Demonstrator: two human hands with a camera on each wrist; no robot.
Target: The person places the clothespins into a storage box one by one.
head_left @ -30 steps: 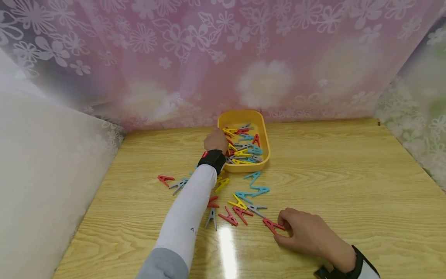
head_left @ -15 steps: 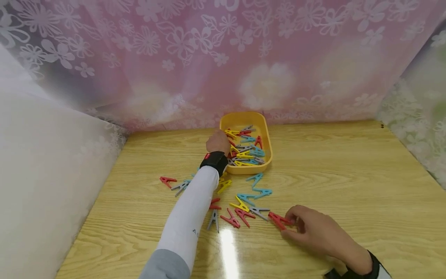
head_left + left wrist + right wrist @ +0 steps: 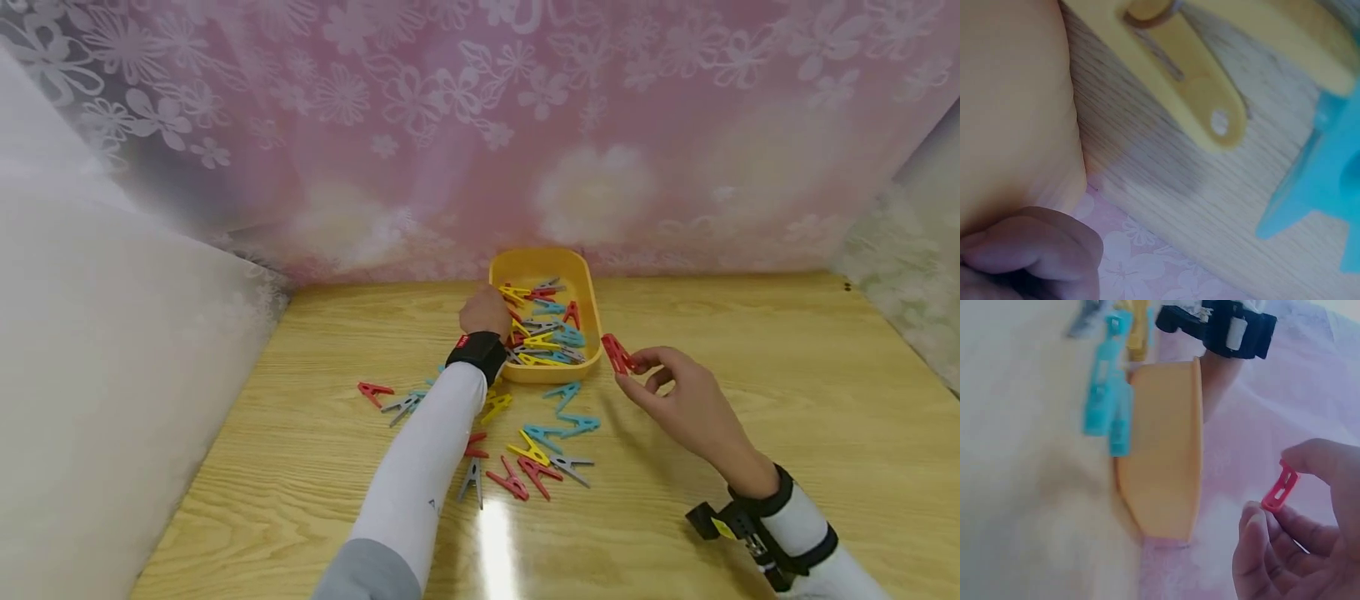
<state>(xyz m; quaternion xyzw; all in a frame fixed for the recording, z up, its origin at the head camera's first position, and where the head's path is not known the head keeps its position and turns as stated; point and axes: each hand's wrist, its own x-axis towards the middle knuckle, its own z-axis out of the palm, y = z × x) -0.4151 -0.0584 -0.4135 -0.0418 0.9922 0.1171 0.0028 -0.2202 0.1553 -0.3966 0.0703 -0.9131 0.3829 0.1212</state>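
Observation:
My left hand grips the left rim of a yellow plastic tray at the back of the table; its curled fingers show beside the tray wall in the left wrist view. Inside the tray lie several red, yellow, blue and grey clothespins. My right hand pinches a red clothespin between thumb and fingers, raised above the table just right of the tray. The right wrist view shows the same red clothespin at the fingertips, apart from the tray.
Loose clothespins lie in front of the tray, among them a blue clothespin, a grey clothespin and a red clothespin. Others lie left of my left arm, including a red clothespin. A pink flowered cloth hangs behind the table.
My right hand has lifted the red clothespin off the table and carried it up and away to beside the tray. My left hand keeps its hold on the tray. The head view has shifted slightly.

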